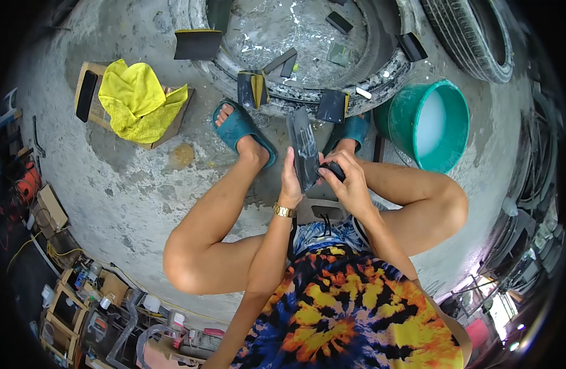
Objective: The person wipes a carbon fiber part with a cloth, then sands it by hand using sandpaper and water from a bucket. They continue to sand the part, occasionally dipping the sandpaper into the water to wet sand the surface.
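Note:
My left hand is closed along the side of a long dark-grey panel, which has wet, whitish smears and stands roughly upright between my knees. A small black pad is pinched in my right hand, against or very close to the panel's right side. Its exact kind cannot be made out. Just beyond the panel, folded dark sheets with yellow backs, one folded sheet on the left and another folded sheet on the right, hang over the rim of a tyre.
To the right stands a green bucket holding milky liquid, with another tyre behind it. At left, a yellow cloth and a black phone-like object lie on a cardboard box. Tools and a wooden rack crowd the lower left.

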`<state>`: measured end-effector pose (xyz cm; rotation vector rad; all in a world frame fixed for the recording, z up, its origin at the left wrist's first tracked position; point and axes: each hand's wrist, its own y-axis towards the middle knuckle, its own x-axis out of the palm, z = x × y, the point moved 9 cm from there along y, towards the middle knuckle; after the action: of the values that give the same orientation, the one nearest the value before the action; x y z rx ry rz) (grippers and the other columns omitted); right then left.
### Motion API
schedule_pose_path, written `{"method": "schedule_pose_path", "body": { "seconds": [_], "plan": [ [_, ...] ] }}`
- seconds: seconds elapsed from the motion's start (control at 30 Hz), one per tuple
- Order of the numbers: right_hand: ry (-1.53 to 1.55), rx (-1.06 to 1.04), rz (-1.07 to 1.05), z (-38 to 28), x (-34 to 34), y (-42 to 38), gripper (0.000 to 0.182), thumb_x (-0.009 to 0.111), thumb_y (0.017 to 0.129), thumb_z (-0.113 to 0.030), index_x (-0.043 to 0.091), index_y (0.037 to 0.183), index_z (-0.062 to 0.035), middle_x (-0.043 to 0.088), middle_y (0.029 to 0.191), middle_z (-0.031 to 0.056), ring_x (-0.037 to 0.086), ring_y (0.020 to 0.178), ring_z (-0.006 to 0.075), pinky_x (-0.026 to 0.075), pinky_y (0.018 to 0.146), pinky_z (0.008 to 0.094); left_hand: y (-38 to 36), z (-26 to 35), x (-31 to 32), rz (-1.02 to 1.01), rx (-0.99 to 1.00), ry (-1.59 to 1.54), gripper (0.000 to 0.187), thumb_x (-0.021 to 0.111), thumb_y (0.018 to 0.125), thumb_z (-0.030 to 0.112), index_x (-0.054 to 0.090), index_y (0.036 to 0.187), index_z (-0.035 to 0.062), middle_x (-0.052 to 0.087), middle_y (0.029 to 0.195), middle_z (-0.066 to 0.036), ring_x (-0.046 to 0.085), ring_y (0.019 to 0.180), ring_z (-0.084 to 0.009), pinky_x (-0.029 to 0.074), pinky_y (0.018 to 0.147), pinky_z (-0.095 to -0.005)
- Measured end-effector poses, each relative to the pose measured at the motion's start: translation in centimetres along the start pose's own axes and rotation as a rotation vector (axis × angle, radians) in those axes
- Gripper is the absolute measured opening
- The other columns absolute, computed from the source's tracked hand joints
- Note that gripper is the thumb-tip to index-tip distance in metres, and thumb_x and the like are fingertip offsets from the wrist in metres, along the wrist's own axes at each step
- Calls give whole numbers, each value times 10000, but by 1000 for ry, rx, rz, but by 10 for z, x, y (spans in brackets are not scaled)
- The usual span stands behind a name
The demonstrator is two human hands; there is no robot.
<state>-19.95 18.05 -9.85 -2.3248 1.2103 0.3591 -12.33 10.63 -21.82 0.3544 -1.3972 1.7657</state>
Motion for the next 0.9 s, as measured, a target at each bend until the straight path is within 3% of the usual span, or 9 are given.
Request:
{"method": "schedule_pose_path", "body": {
  "seconds": [0.1,0.2,0.27,0.3,0.4,0.5,0.53,0.6,0.9],
  "plan": [
    [11,24,-9,2,3,9,175,672,822,-30,584,964,22,555,886,141,584,806,307,468,712,343,2,-3,-9,-8,-46,-42,651,264,980,571,605,1051,22,670,872,-116,651,664,-188,530,488,-292],
    [-27,-11,32,-3,9,19,170,675,817,-29,585,954,17,554,884,142,588,801,310,471,702,356,0,-12,-2,-159,-68,-64,606,276,997,537,579,1115,26,659,967,-122,649,770,-201,545,601,-327],
    [-127,-75,83,-8,14,25,185,671,798,-19,586,962,1,546,927,143,596,832,336,478,713,383,0,-10,-18,189,90,13,551,294,1016,492,544,1184,31,636,1062,-101,641,889,-175,531,755,-294],
    [-139,-72,86,-10,17,26,185,671,798,-19,586,962,1,546,927,143,596,832,336,478,713,383,-4,-11,-12,182,84,5,551,294,1016,492,544,1184,31,636,1062,-101,641,889,-175,531,755,-294],
    [-289,-135,71,-14,27,55,194,644,792,1,577,974,-4,515,983,150,564,912,380,460,743,411,-4,-5,-10,170,208,189,547,301,1031,456,461,1315,17,537,1275,-95,537,1142,-166,421,979,-310],
    [-304,-180,169,-34,23,90,206,628,762,15,535,943,-20,503,958,145,573,856,400,464,681,463,-15,-1,15,116,-38,41,553,291,1038,424,401,1368,-6,486,1323,-121,453,1225,-200,335,1051,-315],
    [-276,-184,191,-27,22,79,198,625,770,12,539,945,-22,511,983,152,568,863,408,466,684,460,-14,-3,18,107,-31,35,553,291,1038,424,401,1368,-6,486,1323,-121,453,1225,-200,335,1051,-315],
    [-256,-163,194,-21,22,51,163,621,793,14,562,944,-8,530,965,167,567,864,388,471,720,413,-13,11,14,193,226,278,580,295,1037,435,390,1387,-17,443,1385,-122,423,1268,-195,312,1074,-327],
    [-226,-205,210,-21,24,62,155,621,826,-18,549,961,6,540,949,178,567,866,409,466,696,423,-10,9,18,161,195,303,700,277,1026,479,262,1444,-82,288,1514,-165,272,1392,-227,198,1139,-329]
  ]
}}
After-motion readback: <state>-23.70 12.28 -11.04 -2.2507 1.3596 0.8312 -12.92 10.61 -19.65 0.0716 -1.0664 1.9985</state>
